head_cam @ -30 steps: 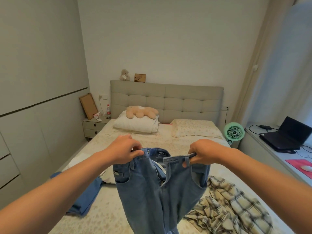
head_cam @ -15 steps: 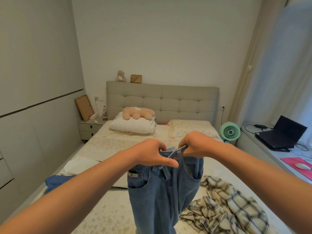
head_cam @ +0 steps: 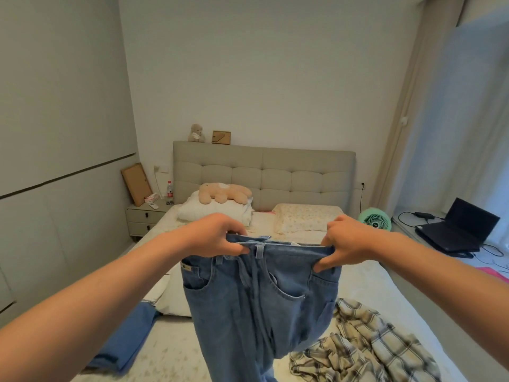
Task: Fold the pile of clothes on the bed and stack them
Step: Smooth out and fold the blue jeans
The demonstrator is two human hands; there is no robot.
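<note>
Two hands are up in front of me, and going from the left of my view I first see a nightstand (head_cam: 147, 216) against the wall with a bottle (head_cam: 170, 188) and a leaning frame (head_cam: 136, 183) on it, and nearer, a folded blue garment (head_cam: 124, 340) lying at the left edge of the bed (head_cam: 176, 351), with a white folded piece (head_cam: 172, 299) just beyond it. My left hand (head_cam: 217, 235) has its fingers curled over the waistband of the jeans (head_cam: 259, 304), thumb pinching the denim from the front near a belt loop. The jeans hang from that waistband above the mattress, front side toward me with the pockets showing, the legs dropping out of the bottom of my view. My right hand (head_cam: 345, 242) grips the other end of the waistband, thumb hooked under the band and fingers folded over the top, so the band is pulled fairly taut between the two hands. Behind them a plush toy (head_cam: 224, 192) lies on a white pillow (head_cam: 212, 212) at the headboard (head_cam: 264, 172). To the right, a crumpled plaid shirt (head_cam: 366, 343) lies on the bed, touching the hanging denim as far as I can tell. Farther right stand a green fan (head_cam: 374, 219) and an open laptop (head_cam: 460, 230) on a ledge.
</note>
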